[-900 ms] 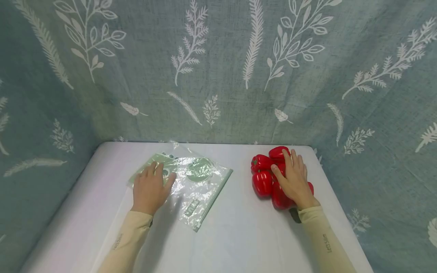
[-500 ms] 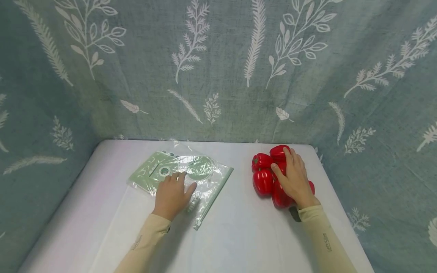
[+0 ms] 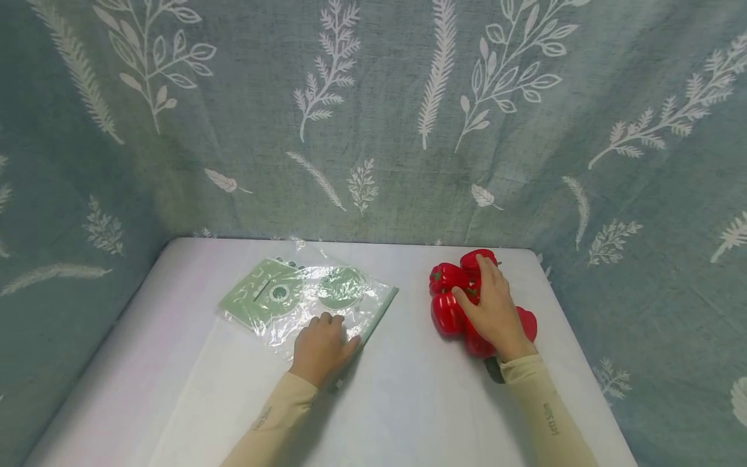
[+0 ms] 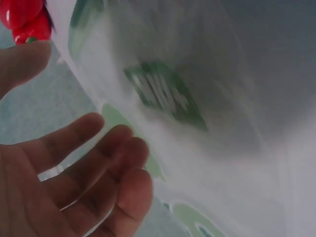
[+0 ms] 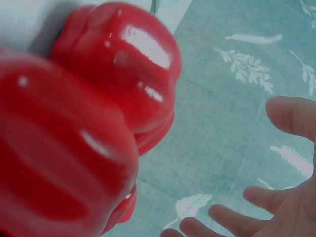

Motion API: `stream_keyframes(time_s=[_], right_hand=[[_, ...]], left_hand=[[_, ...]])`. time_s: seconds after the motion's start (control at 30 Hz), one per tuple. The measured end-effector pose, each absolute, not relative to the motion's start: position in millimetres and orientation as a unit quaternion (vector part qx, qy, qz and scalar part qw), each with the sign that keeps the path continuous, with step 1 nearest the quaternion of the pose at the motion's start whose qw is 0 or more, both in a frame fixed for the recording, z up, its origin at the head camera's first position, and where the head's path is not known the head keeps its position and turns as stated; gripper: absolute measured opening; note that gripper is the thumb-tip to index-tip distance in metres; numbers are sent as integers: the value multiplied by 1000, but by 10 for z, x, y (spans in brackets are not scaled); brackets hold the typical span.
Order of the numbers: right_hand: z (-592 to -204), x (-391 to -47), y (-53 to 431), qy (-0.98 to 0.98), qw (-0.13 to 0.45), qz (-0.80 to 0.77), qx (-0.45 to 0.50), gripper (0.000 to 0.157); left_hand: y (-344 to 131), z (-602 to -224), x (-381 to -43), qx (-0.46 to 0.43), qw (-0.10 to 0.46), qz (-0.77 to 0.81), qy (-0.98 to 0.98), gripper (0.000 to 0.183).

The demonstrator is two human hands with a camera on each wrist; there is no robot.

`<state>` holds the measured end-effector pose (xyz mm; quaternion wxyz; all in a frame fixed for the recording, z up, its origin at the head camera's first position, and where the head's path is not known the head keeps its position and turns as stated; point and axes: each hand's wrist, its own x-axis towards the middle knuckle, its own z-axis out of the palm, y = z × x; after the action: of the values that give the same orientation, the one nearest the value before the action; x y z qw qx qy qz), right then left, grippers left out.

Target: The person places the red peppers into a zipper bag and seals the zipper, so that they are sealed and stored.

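Note:
A clear plastic zipper bag (image 3: 259, 295) with green print lies flat at the middle left of the table in the head view. My left hand (image 3: 322, 350) is over its lower right part, near the green zipper edge (image 3: 382, 310). In the left wrist view, the fingers (image 4: 133, 195) are loosely bent and hold nothing, with the bag's printed label (image 4: 165, 96) beyond them. Several red bell peppers (image 3: 448, 314) sit in a cluster at the right. Above them my right hand (image 3: 495, 314) has its fingers spread. The right wrist view shows a large pepper (image 5: 64, 143) beside that hand, apart from the fingers.
The white table (image 3: 408, 415) backs onto a grey-green cloth (image 3: 385, 194) with white leaf prints. More cloth hangs at both sides. The peppers sit close to the table's far right corner, and bare tabletop lies between them and the bag.
My left hand has moved right and toward me, from the bag's left part to its zipper side. The right hand has shifted slightly left over the peppers. Bag and peppers stay in place.

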<state>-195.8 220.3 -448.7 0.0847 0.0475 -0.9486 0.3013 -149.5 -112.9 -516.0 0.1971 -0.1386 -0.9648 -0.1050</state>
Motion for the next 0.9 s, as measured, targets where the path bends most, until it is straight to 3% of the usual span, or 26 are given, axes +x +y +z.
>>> stream_keyframes(time_s=[0.3, 0.63, 0.9], right_hand=[[-4480, -1935, 2076, -951, 36, 305, 43, 101], [-4579, -1919, 1935, -962, -13, 270, 45, 90], [-4675, -1936, 1849, -966, -34, 254, 41, 78]], left_hand=[[-964, -5269, -1506, -124, 175, -85, -973, 60], [-958, -5262, -1485, -142, 235, -86, -958, 41], [-996, -5173, -1498, -133, 212, -97, -963, 40]])
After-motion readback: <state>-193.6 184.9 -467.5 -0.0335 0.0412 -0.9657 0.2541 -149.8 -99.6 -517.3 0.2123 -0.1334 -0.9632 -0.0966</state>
